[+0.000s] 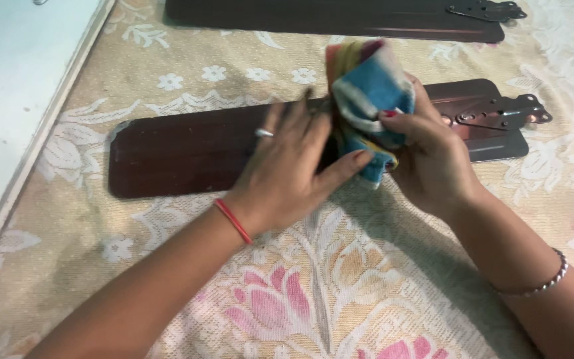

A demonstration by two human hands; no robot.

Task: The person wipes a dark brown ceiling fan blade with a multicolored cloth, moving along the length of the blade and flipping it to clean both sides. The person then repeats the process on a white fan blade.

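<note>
A dark brown fan blade (181, 149) lies flat across a floral cloth, its metal bracket (503, 113) at the right end. My left hand (287, 166) rests palm down on the blade's middle, its thumb touching a striped blue, white and yellow cloth (370, 93). My right hand (430, 156) grips that bunched cloth from the right, just above the blade. The part of the blade under both hands is hidden.
A second dark fan blade (333, 16) with its own bracket (489, 10) lies along the top edge. A white panel edge (28, 86) runs down the left side. The beige floral bedcover (340, 279) spreads below my arms.
</note>
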